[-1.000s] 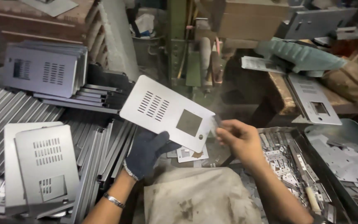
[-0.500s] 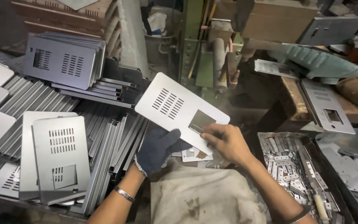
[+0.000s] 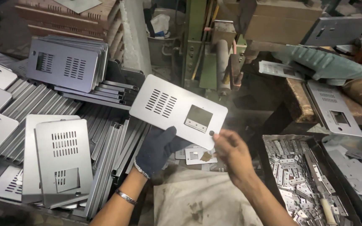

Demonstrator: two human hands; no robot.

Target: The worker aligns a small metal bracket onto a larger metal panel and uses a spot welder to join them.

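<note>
Your left hand [image 3: 158,150], in a dark glove, grips the lower edge of a grey metal plate [image 3: 179,109] with vent slots and a square cut-out, holding it tilted in the air before you. Your bare right hand [image 3: 231,152] pinches the plate's lower right corner. Stacks of similar plates [image 3: 59,155] lie to your left, and a tray of small metal pieces [image 3: 294,167] sits to your right.

I see my gloved left hand [image 3: 158,148] gripping a flat grey metal panel with vent slots and a square cutout [image 3: 179,109] | bare right hand [image 3: 230,151] touching its lower edge | stacked matching panels [image 3: 59,161] left | tray of small metal brackets [image 3: 298,175] right
</note>
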